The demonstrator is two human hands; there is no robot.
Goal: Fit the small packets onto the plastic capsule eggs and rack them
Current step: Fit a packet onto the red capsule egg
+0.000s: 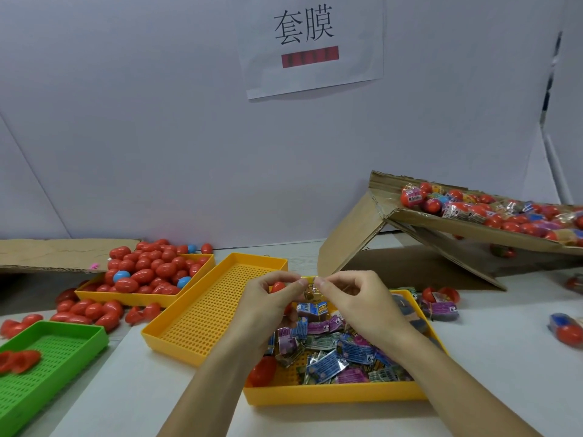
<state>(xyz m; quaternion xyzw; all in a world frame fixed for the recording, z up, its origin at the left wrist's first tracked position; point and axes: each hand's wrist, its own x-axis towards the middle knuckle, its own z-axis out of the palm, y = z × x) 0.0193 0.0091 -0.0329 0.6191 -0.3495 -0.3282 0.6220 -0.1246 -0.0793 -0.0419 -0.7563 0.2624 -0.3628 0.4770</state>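
At my twelve o'clock, glossy foil packets (328,357) fill a perforated yellow plastic tray (331,395); smooth shiny plastic eggs (148,269) at ten, rough cardboard (350,244) at two.

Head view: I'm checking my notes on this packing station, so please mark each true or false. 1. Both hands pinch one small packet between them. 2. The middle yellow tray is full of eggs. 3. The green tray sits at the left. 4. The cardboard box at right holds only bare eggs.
1. True: the left hand and right hand pinch the packet.
2. False: the middle yellow tray looks empty.
3. True: the green tray is at the left.
4. False: the cardboard box holds wrapped eggs.
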